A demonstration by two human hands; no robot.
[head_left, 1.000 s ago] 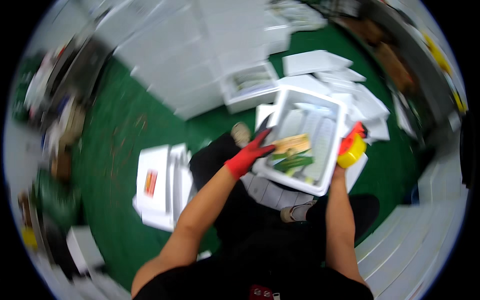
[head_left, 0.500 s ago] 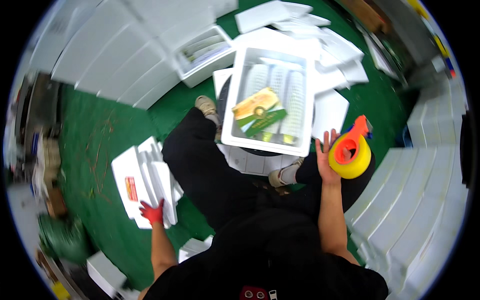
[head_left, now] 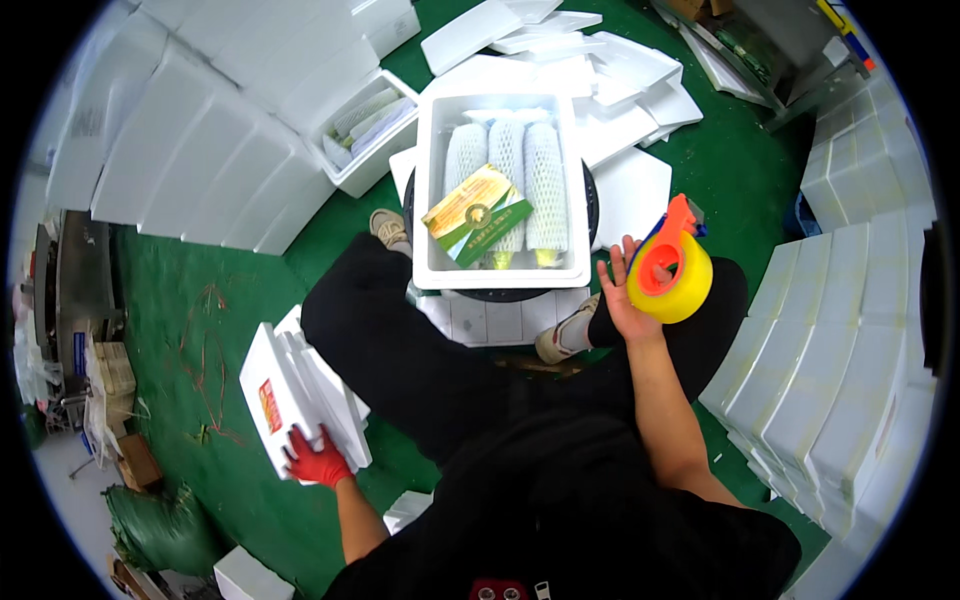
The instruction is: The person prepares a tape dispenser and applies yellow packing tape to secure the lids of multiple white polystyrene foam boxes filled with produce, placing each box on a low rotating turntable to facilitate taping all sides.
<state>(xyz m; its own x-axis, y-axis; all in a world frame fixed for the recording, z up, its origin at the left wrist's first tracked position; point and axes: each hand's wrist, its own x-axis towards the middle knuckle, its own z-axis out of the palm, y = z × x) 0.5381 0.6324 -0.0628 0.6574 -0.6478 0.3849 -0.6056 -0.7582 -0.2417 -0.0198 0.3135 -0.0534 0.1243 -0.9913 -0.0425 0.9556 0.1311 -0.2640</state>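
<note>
My left hand [head_left: 317, 461], in a red glove, grips the near edge of a white foam lid [head_left: 268, 375] with a red label, the outermost of several leaning lids at my left. My bare right hand [head_left: 630, 302] is palm up by my right knee. A tape dispenser [head_left: 682, 225] with an orange frame and a roll of yellow tape hangs on its thumb; the other fingers are stretched out. Between my feet an open white foam box [head_left: 427, 270] rests on a round black support. Inside lie long pieces in white foam netting [head_left: 543, 190], under a green and gold card [head_left: 477, 216].
White foam boxes [head_left: 240, 150] are stacked at the far left and more boxes [head_left: 820, 330] at the right. One open box [head_left: 345, 175] holds wrapped produce. Loose foam lids [head_left: 635, 75] are heaped beyond the middle box. A green sack [head_left: 165, 525] sits at lower left.
My left hand has shifted nearer and slightly right, fingers now over the labelled lid, which has tilted. The view has shifted; my right hand still holds the tape dispenser.
</note>
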